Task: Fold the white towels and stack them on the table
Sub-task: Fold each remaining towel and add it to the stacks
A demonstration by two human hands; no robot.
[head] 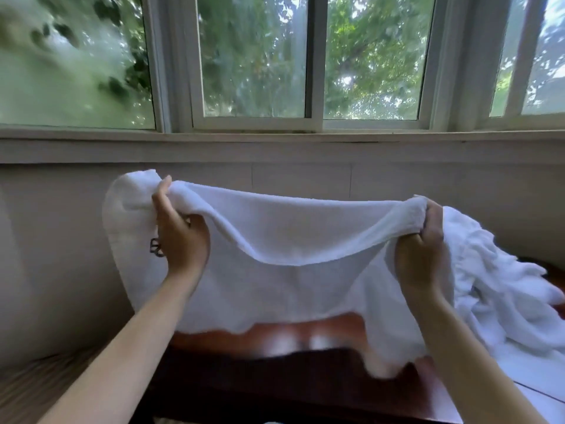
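A white towel (293,270) hangs in the air in front of me, stretched between both hands above a dark red-brown table (275,338). My left hand (180,237) grips its upper left edge, with a flap of towel drooping past it to the left. My right hand (423,246) grips the upper right edge. The top edge sags between the hands, and the lower edge is blurred just above the tabletop. A heap of more white towels (501,289) lies on the table to the right, partly behind my right hand.
A window sill (275,139) and a pale wall run behind the table, close to the towel. A striped surface (36,381) shows at the lower left. The table's front edge sits low in the centre.
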